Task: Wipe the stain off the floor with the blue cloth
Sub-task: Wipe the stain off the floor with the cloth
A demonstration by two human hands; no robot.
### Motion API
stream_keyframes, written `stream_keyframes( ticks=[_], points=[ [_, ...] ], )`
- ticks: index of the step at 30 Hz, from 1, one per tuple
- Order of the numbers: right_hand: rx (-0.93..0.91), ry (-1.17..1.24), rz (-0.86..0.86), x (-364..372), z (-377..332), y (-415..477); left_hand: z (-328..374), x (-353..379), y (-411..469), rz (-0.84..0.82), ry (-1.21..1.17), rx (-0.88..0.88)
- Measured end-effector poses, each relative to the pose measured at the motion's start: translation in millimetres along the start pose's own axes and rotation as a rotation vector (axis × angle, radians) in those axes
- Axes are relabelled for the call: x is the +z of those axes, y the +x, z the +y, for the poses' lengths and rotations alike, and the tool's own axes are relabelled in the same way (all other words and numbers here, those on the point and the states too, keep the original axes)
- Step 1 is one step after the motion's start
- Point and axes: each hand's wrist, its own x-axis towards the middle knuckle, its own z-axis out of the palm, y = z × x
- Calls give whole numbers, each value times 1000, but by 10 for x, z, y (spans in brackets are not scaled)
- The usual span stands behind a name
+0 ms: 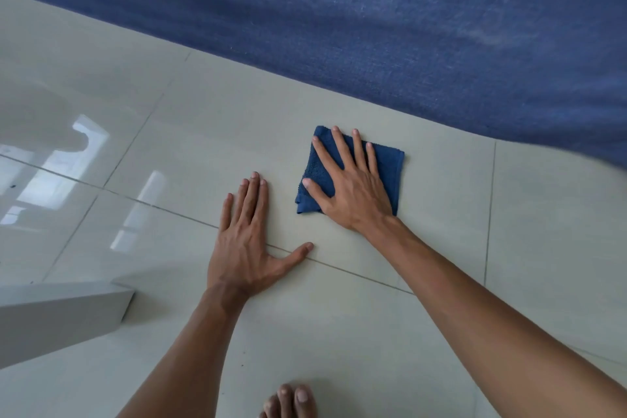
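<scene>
At frame centre, the right hand point(353, 187) is pressing flat, fingers spread, on the folded blue cloth point(314, 176) lying on the tiled floor point(441, 214). The left hand point(244, 241) is bracing open-palmed, grasping nothing. No stain is showing; the unclenched cloth could slip under the palm.

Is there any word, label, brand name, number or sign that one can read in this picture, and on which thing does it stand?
None: no readable text in the head view.
Blue cloth under the right hand: plain terry, no tag showing.
Blue rug: plain weave, no writing.
Tiled floor under the left hand: only grout lines and window reflections.
</scene>
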Motion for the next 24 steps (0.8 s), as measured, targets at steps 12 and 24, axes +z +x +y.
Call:
stream_keyframes(
  ticks=[12, 24],
  points=[
    [-10, -9, 24, 12, 1, 66, -4, 37, -2, 19, 12, 7],
    [8, 15, 5, -15, -67, 81, 4, 25, -15, 35, 4, 1]
  ],
)
